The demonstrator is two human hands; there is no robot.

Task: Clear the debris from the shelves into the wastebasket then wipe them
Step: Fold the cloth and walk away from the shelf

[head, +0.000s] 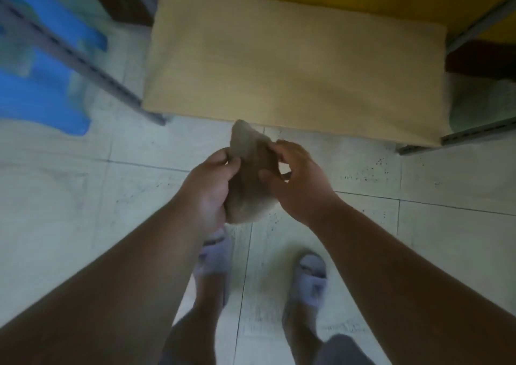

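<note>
Centrally, both hands gripped a brownish cloth [250,177] between them: left hand [212,186] at its 9 o'clock, right hand [300,181] at 3, with the shelf [293,65] at 12.

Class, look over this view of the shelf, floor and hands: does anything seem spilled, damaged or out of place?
Dark specks lie scattered on the floor tiles beside the wooden shelf, like spilled debris. Nothing else stands out; both hands hold a crumpled cloth.
</note>
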